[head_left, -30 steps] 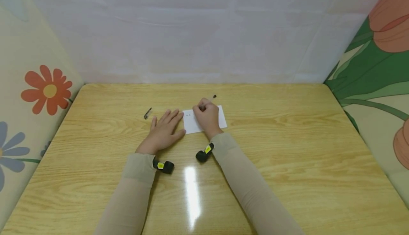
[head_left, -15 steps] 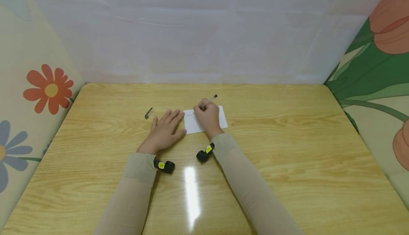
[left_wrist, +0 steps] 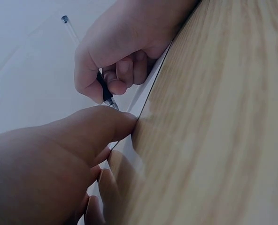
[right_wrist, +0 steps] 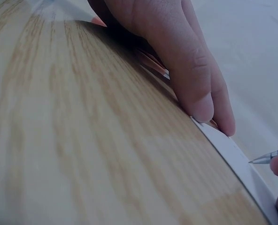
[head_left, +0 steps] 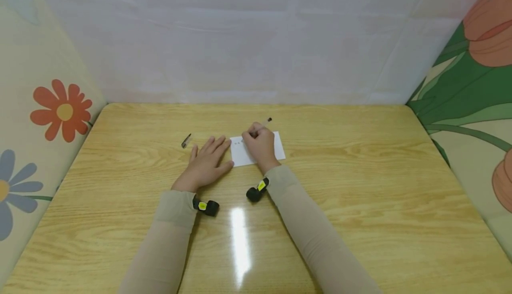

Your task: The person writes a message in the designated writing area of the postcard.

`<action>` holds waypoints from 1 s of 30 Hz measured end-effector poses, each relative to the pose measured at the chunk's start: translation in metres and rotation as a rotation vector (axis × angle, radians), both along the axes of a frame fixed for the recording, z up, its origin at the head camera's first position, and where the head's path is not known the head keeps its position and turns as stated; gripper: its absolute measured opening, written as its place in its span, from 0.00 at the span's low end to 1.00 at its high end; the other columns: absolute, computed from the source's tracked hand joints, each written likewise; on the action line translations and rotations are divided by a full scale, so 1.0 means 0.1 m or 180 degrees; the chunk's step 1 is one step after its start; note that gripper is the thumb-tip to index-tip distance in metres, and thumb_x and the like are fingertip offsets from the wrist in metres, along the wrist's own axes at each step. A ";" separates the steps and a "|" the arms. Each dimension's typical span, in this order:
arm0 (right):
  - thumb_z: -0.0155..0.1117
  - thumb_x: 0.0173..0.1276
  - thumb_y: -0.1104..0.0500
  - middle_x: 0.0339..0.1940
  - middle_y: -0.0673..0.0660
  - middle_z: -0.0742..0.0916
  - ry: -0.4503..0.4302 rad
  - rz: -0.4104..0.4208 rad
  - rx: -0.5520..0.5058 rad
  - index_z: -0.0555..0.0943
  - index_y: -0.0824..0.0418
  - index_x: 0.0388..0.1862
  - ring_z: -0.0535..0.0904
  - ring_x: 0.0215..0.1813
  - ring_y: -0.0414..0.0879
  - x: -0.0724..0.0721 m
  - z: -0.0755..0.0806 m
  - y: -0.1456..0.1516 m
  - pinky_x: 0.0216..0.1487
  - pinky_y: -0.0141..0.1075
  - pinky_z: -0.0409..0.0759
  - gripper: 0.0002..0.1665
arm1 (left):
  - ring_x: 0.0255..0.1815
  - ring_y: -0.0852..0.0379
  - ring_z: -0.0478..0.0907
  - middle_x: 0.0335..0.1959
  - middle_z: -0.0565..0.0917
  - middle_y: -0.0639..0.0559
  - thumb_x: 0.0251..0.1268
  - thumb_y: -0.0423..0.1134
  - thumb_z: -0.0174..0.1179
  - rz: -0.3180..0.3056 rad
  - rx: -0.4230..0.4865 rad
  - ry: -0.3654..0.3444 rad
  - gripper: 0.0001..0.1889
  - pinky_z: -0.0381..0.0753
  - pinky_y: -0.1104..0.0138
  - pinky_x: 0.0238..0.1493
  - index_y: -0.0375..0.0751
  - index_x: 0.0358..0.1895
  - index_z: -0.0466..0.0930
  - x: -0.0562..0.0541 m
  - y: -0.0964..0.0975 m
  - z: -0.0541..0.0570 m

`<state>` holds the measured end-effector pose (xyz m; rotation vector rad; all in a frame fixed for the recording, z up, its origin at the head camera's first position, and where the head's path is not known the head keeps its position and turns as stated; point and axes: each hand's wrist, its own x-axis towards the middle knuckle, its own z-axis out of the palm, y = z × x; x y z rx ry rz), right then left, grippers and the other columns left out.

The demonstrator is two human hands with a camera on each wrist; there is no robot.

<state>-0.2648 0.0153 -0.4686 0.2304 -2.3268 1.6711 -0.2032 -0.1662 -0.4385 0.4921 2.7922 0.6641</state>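
My right hand (head_left: pixel 261 146) pinches a gel pen (head_left: pixel 266 122) with a clear barrel and a black grip. Its metal tip (right_wrist: pixel 257 160) meets a small white sheet of paper (head_left: pixel 241 156) in the right wrist view. A short row of tiny dark marks shows near the paper's upper left corner, just left of the right fingers. My left hand (head_left: pixel 203 164) lies flat on the table, fingers spread; its thumb (left_wrist: pixel 122 123) and forefinger touch the paper's left edge. The right hand covers the middle of the sheet in the head view.
A clear and black pen cap (head_left: pixel 186 141) lies on the wooden table (head_left: pixel 360 187) beyond the left hand. A white sheet backdrop (head_left: pixel 256 41) hangs along the far edge. Flower-patterned panels (head_left: pixel 60 112) flank both sides.
Both hands and the paper stay nearly in place. A little more of the row of marks shows beside the right fingers.
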 end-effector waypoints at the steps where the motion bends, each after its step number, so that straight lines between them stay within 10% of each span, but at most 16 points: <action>1: 0.63 0.65 0.66 0.17 0.51 0.74 -0.0005 0.0006 -0.0004 0.74 0.60 0.19 0.69 0.24 0.41 0.00 0.00 0.00 0.28 0.30 0.67 0.14 | 0.83 0.38 0.36 0.84 0.47 0.42 0.79 0.53 0.51 -0.0003 0.0004 0.0005 0.37 0.25 0.33 0.73 0.43 0.82 0.50 0.00 0.00 0.00; 30: 0.63 0.64 0.66 0.18 0.51 0.74 0.0010 -0.0025 -0.0015 0.75 0.61 0.18 0.69 0.25 0.41 0.00 0.00 0.00 0.29 0.30 0.67 0.14 | 0.83 0.38 0.35 0.84 0.47 0.42 0.79 0.52 0.51 0.0006 0.0022 -0.0001 0.37 0.25 0.33 0.73 0.43 0.82 0.50 -0.01 0.00 -0.01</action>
